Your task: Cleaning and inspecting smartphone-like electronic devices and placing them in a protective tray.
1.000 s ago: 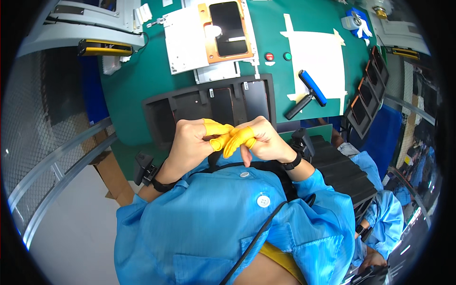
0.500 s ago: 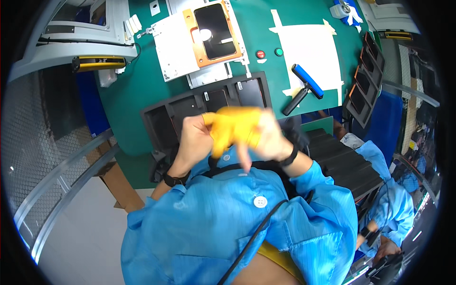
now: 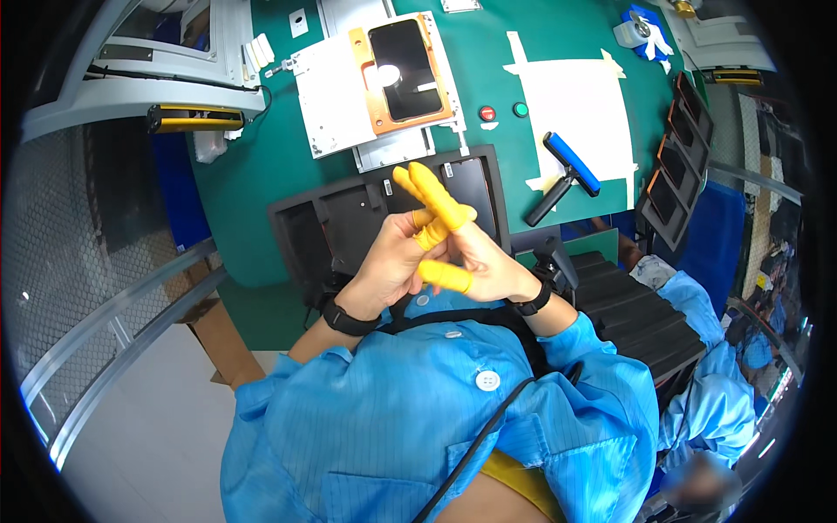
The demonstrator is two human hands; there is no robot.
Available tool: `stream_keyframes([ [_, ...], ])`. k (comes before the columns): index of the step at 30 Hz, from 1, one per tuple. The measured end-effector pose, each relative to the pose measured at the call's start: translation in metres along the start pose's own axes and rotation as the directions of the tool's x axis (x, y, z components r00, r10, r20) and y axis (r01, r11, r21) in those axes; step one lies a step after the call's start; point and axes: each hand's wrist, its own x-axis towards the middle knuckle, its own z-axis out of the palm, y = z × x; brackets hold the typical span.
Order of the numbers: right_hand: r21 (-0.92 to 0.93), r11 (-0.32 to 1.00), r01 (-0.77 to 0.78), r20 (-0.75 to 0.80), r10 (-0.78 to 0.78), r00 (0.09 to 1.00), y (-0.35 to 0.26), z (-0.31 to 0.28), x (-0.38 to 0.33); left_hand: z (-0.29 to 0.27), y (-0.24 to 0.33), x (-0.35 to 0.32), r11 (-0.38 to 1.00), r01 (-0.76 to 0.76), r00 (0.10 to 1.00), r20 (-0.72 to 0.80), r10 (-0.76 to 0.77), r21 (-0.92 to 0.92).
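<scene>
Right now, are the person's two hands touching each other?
Touching. The head view shows the left hand pressed against the right hand, its fingers pinching the right hand's yellow finger cots with no gap between them.

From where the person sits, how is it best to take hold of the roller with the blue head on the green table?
Probably by the black handle of the blue roller, coming from the near side. The handle points down-left toward the person and lies free on the green table, while the blue head sits crosswise at the far end, on the taped white sheet.

bright, even overhead light; a white glare spot sits on the dark screen (image 3: 403, 63) at the worktop's (image 3: 261, 174) far edge. strong fisheye bending, black vignette, slight blur toward the rim.
</scene>
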Motion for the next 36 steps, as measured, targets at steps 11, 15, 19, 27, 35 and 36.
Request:
stream_keyframes([
  [11,-0.897,0.214,-0.386,-0.428,-0.631,0.646,0.056,-0.177,0.066,-0.025,0.000,-0.007,0.943,0.184,0.928,-0.364,-0.074,0.277],
  [15,-0.879,-0.082,-0.470,-0.343,-0.575,0.743,0.096,-0.178,0.090,-0.030,-0.001,-0.012,0.963,0.163,0.904,-0.424,-0.058,0.216],
  [19,-0.925,0.112,-0.364,-0.358,-0.581,0.731,0.114,-0.186,0.101,-0.041,0.003,-0.014,0.982,0.098,0.889,-0.457,-0.012,0.164],
  [27,-0.619,0.736,-0.275,-0.628,-0.254,0.735,0.034,-0.183,0.114,-0.040,0.000,-0.008,0.978,0.126,0.887,-0.461,-0.037,0.165],
  [35,-0.826,0.563,-0.002,-0.332,-0.484,0.810,0.017,-0.147,0.143,-0.045,-0.001,-0.011,0.990,0.066,0.877,-0.480,0.002,0.124],
  [36,-0.826,0.561,-0.052,-0.348,-0.435,0.830,0.019,-0.150,0.143,-0.045,0.000,-0.013,0.991,0.055,0.871,-0.491,0.014,0.125],
])
